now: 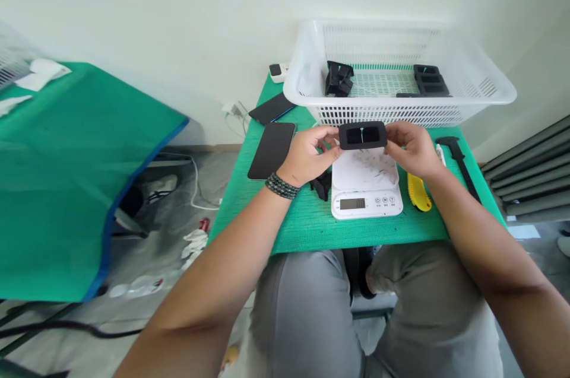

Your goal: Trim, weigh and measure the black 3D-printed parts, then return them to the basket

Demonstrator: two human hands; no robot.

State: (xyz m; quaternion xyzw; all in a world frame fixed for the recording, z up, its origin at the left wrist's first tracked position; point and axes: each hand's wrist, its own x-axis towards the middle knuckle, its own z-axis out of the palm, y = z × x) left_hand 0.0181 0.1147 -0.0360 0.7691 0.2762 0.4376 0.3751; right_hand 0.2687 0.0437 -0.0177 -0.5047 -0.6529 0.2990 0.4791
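Note:
Between my two hands is a black rectangular frame-like part (342, 136) with rounded corners and a thin bar across its opening. My left hand (312, 153) pinches its left end, thumb toward me. At the other end, the fingers of my right hand (412, 148) close on the right edge. Just below the part lies a white digital scale (366, 203), its plate marked with dark smudges and its display apparently reading zero. A small black crumpled piece (321, 185) sits beside the scale, under my left wrist.
Behind my hands stands a white plastic basket (401, 102) holding black parts (431, 80). Two dark flat devices, one a tablet-like slab (272, 151), lie at left. A yellow tool (418, 193) and black calipers (461, 167) lie at right on the green-covered table (303, 238).

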